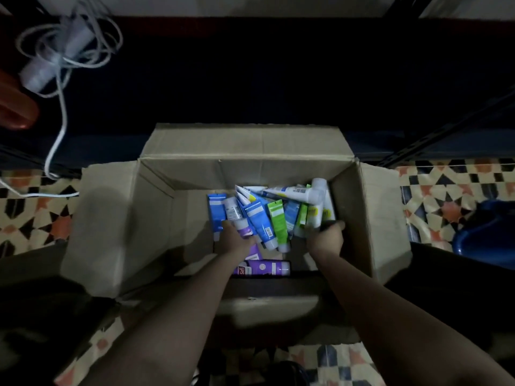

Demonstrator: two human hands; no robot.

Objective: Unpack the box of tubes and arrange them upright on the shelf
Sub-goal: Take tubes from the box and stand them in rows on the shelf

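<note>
Inside the box, both hands' grips touch tubes; closure unclear.

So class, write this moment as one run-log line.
stage: unpacking | cardboard box: open on floor | tubes: piled inside | left hand: on pile | right hand: on pile, grip unclear | shelf: none placed in view

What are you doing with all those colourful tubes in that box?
A person is reaching into an open cardboard box on the tiled floor. The left hand is down among the blue, green and purple tubes, and the right hand is at the pile's right side. Whether either has a grip on one is unclear. The tubes are all in the box.
</note>
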